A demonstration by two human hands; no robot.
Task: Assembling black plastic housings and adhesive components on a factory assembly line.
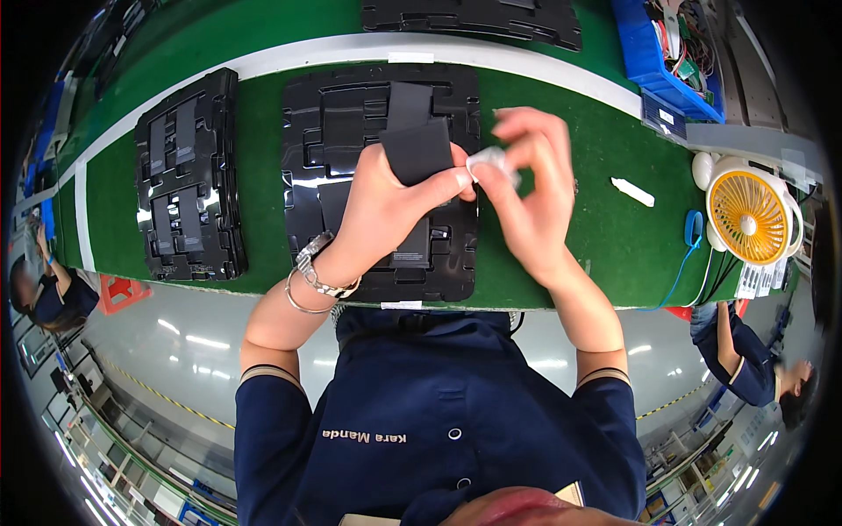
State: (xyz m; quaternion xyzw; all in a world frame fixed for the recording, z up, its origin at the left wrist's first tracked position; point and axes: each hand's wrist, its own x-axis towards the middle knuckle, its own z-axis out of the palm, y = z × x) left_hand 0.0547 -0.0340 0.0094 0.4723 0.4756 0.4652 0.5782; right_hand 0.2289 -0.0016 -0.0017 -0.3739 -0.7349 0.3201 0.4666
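My left hand point(381, 206) is closed on a flat, dark rectangular pack point(418, 153), held above a black moulded tray point(456, 276) on the green table. At the pack's right edge, my right hand point(539, 188) pinches a small crumpled white wipe or piece of cloth point(488, 160); its upper fingers are slightly blurred. The left thumb tip meets the white piece. Another dark flat piece point(409, 103) lies in the tray behind the held pack. Both my hands and the pack hide the tray's middle.
Left of the tray stands a stack of black trays point(230, 175) holding dark packs. Another black tray point(474, 19) lies at the back. To the right are a white tube point(632, 191), a blue strap point(693, 230), a yellow-and-white fan point(747, 219) and a blue bin point(645, 66). People work at both sides.
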